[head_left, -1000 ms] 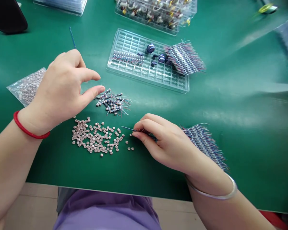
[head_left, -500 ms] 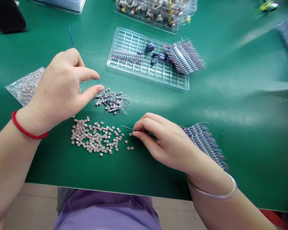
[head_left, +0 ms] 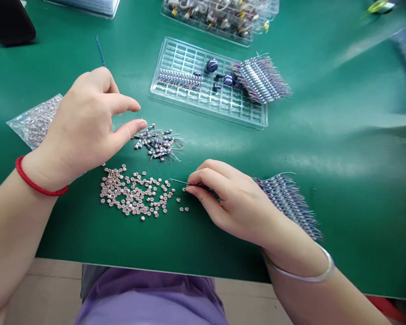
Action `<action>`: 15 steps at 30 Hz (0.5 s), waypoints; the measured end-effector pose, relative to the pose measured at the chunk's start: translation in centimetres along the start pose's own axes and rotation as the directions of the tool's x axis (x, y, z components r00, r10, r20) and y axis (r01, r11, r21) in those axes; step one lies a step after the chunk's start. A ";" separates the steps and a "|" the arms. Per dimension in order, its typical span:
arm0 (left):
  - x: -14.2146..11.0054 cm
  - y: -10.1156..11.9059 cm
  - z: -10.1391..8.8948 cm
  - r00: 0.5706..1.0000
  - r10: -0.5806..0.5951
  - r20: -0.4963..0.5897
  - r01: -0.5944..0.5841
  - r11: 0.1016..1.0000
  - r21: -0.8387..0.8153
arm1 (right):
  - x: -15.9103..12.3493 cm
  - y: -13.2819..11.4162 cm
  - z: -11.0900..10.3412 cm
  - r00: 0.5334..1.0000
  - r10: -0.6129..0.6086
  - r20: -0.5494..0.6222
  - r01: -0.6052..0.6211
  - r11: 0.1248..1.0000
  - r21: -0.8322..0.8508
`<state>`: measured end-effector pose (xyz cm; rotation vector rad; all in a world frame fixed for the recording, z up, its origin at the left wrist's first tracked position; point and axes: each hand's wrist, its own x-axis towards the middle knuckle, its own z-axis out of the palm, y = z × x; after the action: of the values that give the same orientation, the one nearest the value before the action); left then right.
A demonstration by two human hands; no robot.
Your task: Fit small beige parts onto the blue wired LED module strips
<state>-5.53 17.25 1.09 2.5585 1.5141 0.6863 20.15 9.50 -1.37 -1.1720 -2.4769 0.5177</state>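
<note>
My right hand [head_left: 232, 201] rests on the green mat and pinches a thin needle-like tool [head_left: 179, 181] whose tip points left toward a scatter of small pinkish beads [head_left: 131, 195]. My left hand [head_left: 88, 122] hovers above the mat with thumb and forefinger apart and nothing between them, its thumb tip just left of a small pile of wired components [head_left: 159, 143]. A fanned row of wired components [head_left: 289, 203] lies behind my right wrist.
A clear compartment tray [head_left: 208, 97] holds wired parts, blue round pieces and another fanned bundle [head_left: 260, 79]. A plastic bag of beads [head_left: 35, 122] lies at left. More trays [head_left: 223, 18] stand at the back. A dark object [head_left: 8, 22] sits top left.
</note>
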 end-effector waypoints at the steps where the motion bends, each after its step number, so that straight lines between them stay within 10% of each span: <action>1: 0.0 0.0 0.0 1.000 0.001 0.000 -0.001 1.000 0.001 | 0.0 0.0 0.0 1.000 -0.007 -0.004 0.007 1.000 -0.008; 15: 0.0 0.4 -0.1 1.000 -0.001 0.012 0.002 0.998 -0.063 | -0.6 -0.6 0.8 0.988 -0.123 -0.095 0.101 0.974 -0.204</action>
<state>-5.30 17.00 1.29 2.5107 1.4665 0.7056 19.70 8.56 -1.91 -1.0913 -2.5280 0.1738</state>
